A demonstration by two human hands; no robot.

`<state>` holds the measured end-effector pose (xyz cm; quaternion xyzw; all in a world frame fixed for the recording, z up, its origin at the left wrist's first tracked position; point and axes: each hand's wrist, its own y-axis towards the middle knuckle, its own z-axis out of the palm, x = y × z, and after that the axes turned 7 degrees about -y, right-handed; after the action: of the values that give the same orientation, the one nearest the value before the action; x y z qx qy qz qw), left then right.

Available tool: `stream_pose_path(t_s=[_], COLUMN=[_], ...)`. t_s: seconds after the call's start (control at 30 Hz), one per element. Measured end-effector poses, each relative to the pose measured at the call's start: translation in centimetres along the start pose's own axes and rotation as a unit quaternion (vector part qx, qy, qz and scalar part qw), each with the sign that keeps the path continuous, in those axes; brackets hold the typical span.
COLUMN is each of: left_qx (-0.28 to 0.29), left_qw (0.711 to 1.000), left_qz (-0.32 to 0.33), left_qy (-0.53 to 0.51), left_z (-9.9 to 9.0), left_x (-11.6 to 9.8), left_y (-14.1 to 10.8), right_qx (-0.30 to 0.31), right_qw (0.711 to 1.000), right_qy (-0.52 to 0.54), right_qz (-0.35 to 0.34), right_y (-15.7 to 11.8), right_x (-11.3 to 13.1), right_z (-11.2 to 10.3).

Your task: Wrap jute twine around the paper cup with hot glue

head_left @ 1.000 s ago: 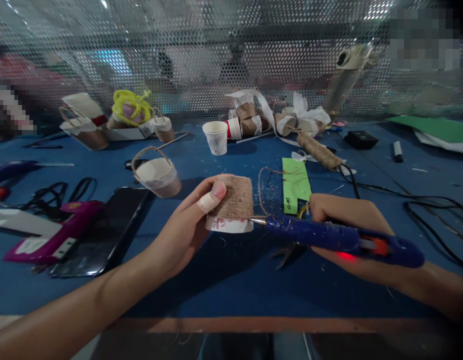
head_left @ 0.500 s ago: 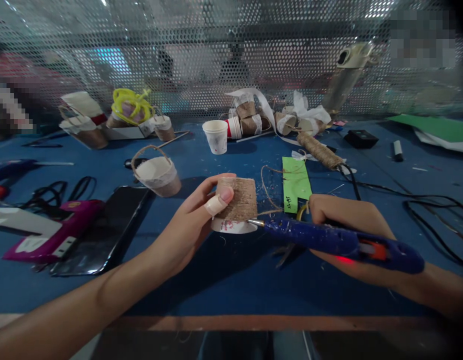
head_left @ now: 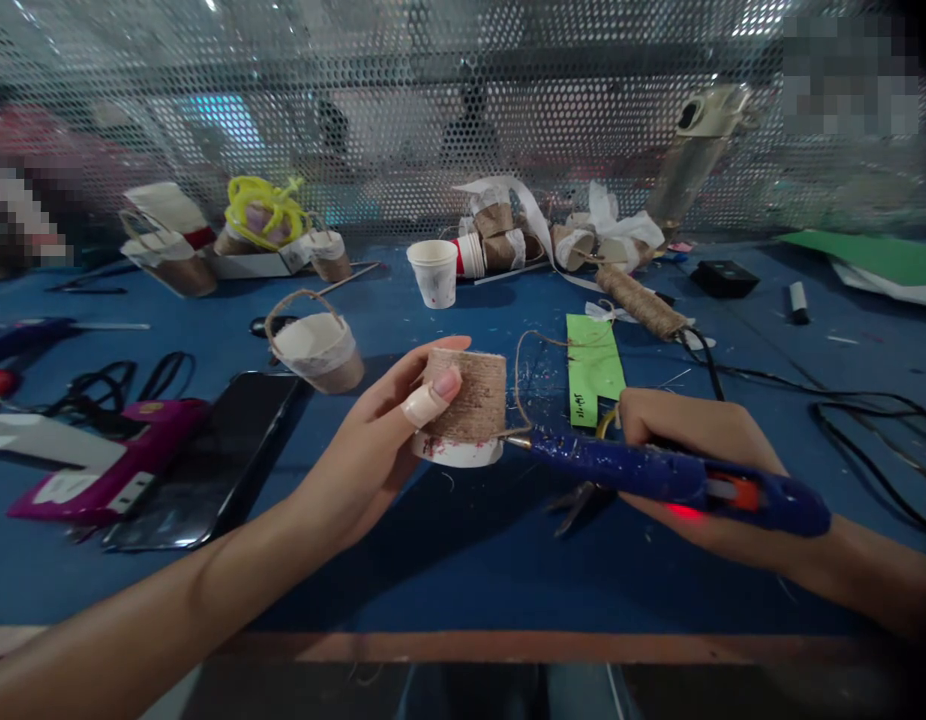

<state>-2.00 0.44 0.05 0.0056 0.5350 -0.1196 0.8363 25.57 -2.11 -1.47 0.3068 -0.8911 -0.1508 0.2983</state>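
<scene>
My left hand (head_left: 384, 430) grips a paper cup (head_left: 474, 400) wound with brown twine; a white band with red marks shows at its lower end. Tape is wrapped around the thumb. My right hand (head_left: 703, 440) is closed on a blue glue gun (head_left: 620, 468), whose metal tip is beside the twine's lower edge. From there a loose strand (head_left: 518, 375) curves up and over a green paper piece (head_left: 592, 370) toward a twine roll (head_left: 641, 302). Dark scissors (head_left: 579, 505) lie partly under the gun.
A handled twine basket (head_left: 324, 352) stands left of the cup, near a phone (head_left: 208, 460) and a purple tool (head_left: 148, 450). White paper cups (head_left: 434, 272) and more small baskets (head_left: 179, 265) line the back. Black cables (head_left: 868, 420) run at right.
The wrapped cup has shifted slightly left and tilted in my left hand. The glue gun's tip has come a little away from it, and the loose strand has moved left.
</scene>
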Motion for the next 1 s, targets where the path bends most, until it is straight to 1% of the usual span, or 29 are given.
stream_pose_path(t_s=[0.13,0.27,0.37,0.5,0.63,0.77,0.83,0.93,1.0], left_qx=[0.0,0.0,0.004,0.01,-0.01,-0.028,-0.019,0.01,0.016], left_qw=[1.0,0.999,1.0,1.0,0.999,0.999,0.999,1.0,1.0], left_qz=[-0.006,-0.011,-0.001,0.013,0.029,0.032,0.028,0.011,0.004], left_qy=[0.019,0.032,0.014,-0.017,-0.014,0.01,0.017,0.014,0.007], left_z=[-0.22,-0.32,-0.12,0.12,0.09,-0.02,-0.03,0.06,0.16], left_x=[0.29,0.45,0.28,0.04,-0.01,-0.02,0.06,0.23,0.26], left_y=[-0.15,-0.18,-0.12,-0.06,-0.05,-0.06,-0.05,-0.04,-0.05], right_qx=[0.009,0.006,0.001,-0.01,-0.009,-0.013,-0.009,-0.002,-0.005], right_qw=[0.999,0.999,0.999,1.0,1.0,1.0,1.0,1.0,1.0], right_qy=[-0.026,-0.031,-0.032,-0.005,-0.001,0.006,-0.001,-0.018,-0.017], right_qz=[-0.019,-0.037,-0.029,-0.021,-0.003,-0.006,-0.011,-0.017,-0.022], right_y=[0.28,0.27,0.01,-0.18,0.08,0.31,0.25,0.05,-0.01], right_x=[0.62,0.87,0.56,0.09,0.09,0.42,0.57,0.66,0.65], right_z=[-0.25,-0.26,-0.12,-0.03,-0.06,-0.21,-0.3,-0.33,-0.29])
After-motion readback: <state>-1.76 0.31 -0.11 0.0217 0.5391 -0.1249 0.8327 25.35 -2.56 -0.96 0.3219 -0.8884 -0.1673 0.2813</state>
